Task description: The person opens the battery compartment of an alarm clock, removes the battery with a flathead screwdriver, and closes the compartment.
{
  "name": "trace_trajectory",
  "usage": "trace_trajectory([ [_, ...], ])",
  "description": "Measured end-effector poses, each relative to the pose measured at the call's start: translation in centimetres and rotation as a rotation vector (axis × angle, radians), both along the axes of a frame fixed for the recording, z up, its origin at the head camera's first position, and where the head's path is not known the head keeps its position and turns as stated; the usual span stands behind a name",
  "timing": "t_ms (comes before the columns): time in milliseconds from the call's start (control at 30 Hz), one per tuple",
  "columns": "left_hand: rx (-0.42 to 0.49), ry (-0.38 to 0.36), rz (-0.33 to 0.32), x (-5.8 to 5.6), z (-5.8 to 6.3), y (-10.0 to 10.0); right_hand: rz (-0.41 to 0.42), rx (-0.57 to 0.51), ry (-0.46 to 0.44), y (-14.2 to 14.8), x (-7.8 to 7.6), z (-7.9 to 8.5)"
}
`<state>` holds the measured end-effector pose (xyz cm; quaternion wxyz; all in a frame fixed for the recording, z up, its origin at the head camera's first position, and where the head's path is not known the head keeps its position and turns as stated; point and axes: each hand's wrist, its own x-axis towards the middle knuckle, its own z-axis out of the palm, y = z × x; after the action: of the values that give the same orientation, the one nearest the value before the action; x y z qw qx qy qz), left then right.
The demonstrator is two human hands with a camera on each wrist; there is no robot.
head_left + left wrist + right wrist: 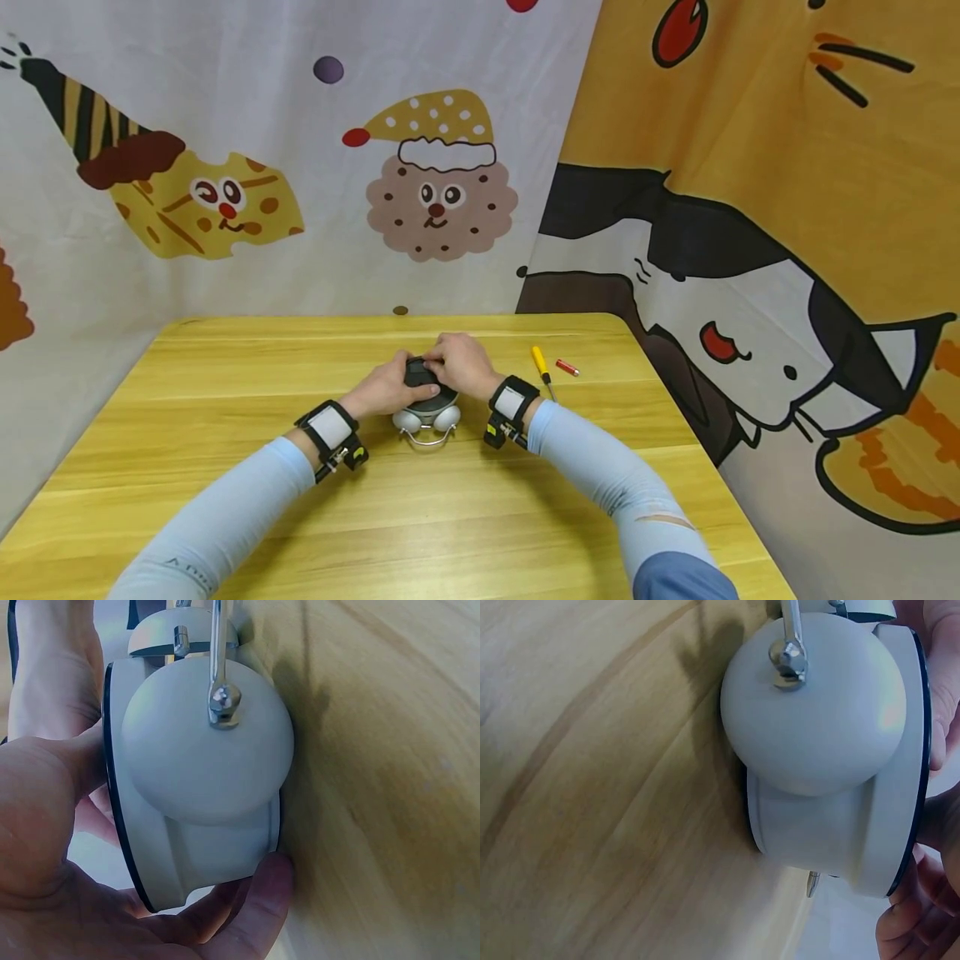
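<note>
A white twin-bell alarm clock [420, 372] lies flat on the table, its dark round side up and its two bells towards me. My left hand [382, 387] grips its left side, the thumb across the dark surface. In the left wrist view, fingers [271, 889] wrap the body below a white bell [210, 742]. At the clock's far right, my right hand [465, 367] holds on with curled fingers and a thumb on the dark side. The other bell [810, 705] fills the right wrist view. What lies under the right fingertips is hidden.
On the wooden table [247, 375], right of the clock, lie a yellow-handled screwdriver [539, 361] and a small red battery [567, 367]. The right forearm passes close to the screwdriver's tip. A patterned cloth [262, 283] hangs behind the table.
</note>
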<state>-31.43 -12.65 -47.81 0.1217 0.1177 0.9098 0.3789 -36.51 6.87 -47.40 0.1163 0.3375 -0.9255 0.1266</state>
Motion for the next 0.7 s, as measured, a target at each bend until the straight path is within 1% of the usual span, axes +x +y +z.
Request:
trace_trajectory([
  [100, -0.003, 0.0, 0.002, -0.02, 0.0, -0.04, 0.005, -0.01, -0.009, 0.01, -0.1, -0.09],
  [233, -0.002, 0.0, 0.002, 0.05, 0.17, -0.06, 0.02, -0.027, -0.032, 0.07, -0.05, 0.18],
  [400, -0.015, 0.0, 0.007, -0.01, 0.13, 0.01, 0.04, -0.041, -0.024, 0.26, -0.2, 0.22],
  [600, -0.003, 0.021, 0.009, -0.19, -0.03, 0.06, 0.035, -0.011, 0.004, 0.28, -0.24, 0.05],
  [700, 0.0, 0.025, 0.004, -0.22, -0.1, -0.02, 0.046, 0.065, 0.035, 0.15, -0.02, 0.17],
])
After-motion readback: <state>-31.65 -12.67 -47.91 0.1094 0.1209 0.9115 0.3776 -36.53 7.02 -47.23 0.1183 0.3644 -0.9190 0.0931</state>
